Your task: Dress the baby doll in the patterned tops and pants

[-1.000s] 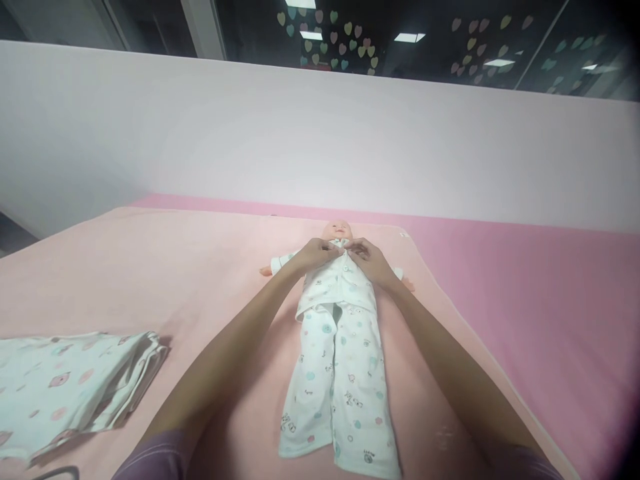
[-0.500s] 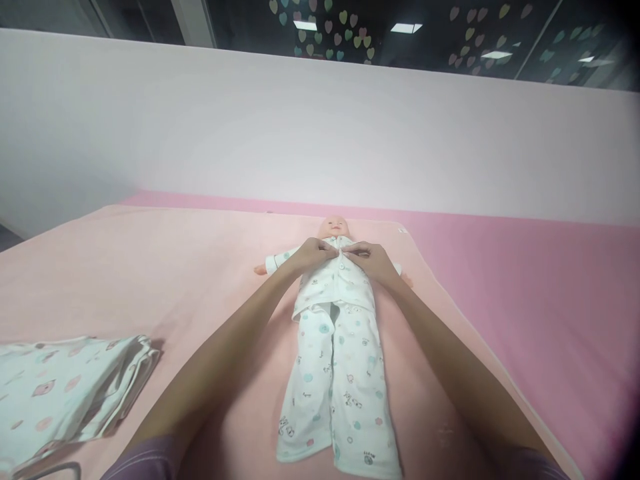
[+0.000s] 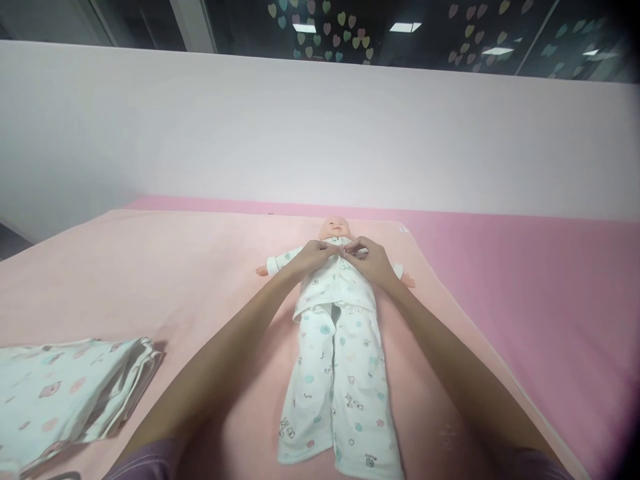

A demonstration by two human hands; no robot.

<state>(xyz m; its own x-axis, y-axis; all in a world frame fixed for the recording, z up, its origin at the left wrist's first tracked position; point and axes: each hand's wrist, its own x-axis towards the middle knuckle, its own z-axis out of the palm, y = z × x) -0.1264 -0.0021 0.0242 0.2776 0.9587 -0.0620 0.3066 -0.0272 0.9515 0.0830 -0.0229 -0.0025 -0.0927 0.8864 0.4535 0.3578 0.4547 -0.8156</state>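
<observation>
A baby doll (image 3: 336,228) lies on its back, head away from me, arms spread to the sides. It wears a white printed pajama top (image 3: 334,285) and matching pajama pants (image 3: 360,380). My left hand (image 3: 315,255) pinches the front edge of the top at the upper chest. Opposite it, my right hand (image 3: 369,259) has thumb and forefinger closed on the same front opening, close to the left fingertips. A button shows just below the fingers. What lies exactly between the fingertips is too small to make out.
A folded white printed cloth (image 3: 65,393) lies at the lower left on the peach mat (image 3: 200,267). Pink padding (image 3: 540,287) extends to the right. Behind the doll rises a white wall (image 3: 320,140) with dark, heart-decorated windows above.
My right fingers have bunched up and raised slightly at the top's front. My left hand stays nearly in place, and the doll has not visibly moved.
</observation>
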